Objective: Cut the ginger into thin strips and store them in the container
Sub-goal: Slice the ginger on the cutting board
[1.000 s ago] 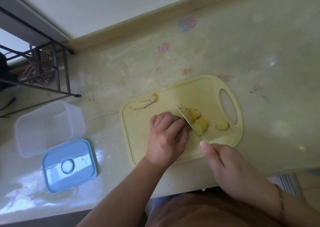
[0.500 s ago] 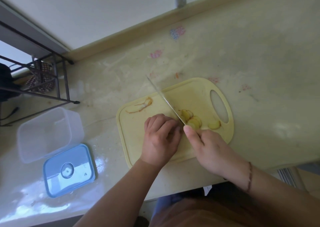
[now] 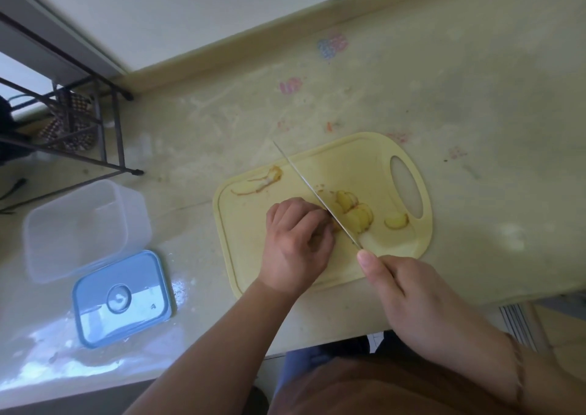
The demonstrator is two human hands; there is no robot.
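A pale yellow cutting board (image 3: 374, 164) lies on the counter. Ginger slices (image 3: 356, 213) are fanned out on it right of the knife blade (image 3: 312, 192), and one slice (image 3: 396, 221) lies apart near the handle hole. My left hand (image 3: 296, 243) is curled, fingertips down on the ginger piece, which it mostly hides. My right hand (image 3: 418, 300) grips the knife handle, index finger along the spine, the blade slanting up-left against my left knuckles. A clear empty container (image 3: 82, 227) stands at the left with its blue lid (image 3: 120, 299) lying beside it.
Ginger peel (image 3: 263, 181) lies at the board's far left corner. A black wire rack (image 3: 79, 122) stands at the back left of the counter. The wall edge (image 3: 253, 37) runs along the back. The counter's front edge is close under my arms.
The knife has slid back towards me along the ginger, my right hand drawing away from the left. My left hand stays on the ginger. The camera has shifted slightly.
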